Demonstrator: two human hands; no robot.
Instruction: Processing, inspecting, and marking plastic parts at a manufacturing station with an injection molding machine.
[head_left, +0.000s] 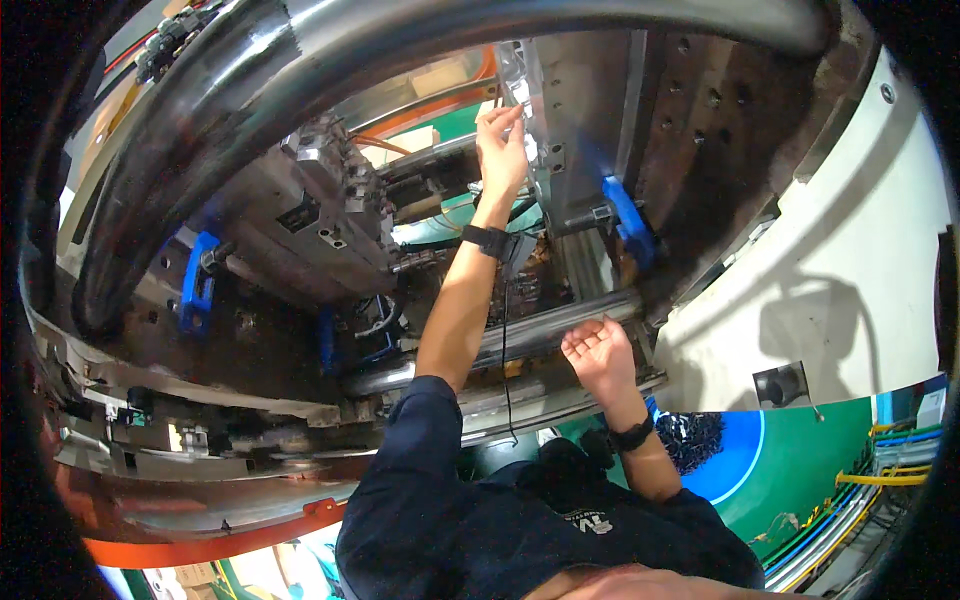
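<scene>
My left hand (503,148) reaches deep between the two halves of a large metal mould. Its fingers are bent together in a pinch at the shiny inner face of the right mould half (588,110). Anything between the fingertips is too small or hidden to make out. Lower down, my right hand (600,358) hovers near a steel tie bar (545,328), fingers loosely curled and palm showing, with nothing visible in it. The left mould half (325,195) stands opposite, with blocks and fittings on its face.
Blue clamps (628,220) hold the mould, with another clamp (200,283) at left. A thick dark curved pipe (190,130) arches overhead. A white machine panel (830,290) stands at right. Below it, a blue tub (735,480) holds many small dark pieces on the green floor (800,450).
</scene>
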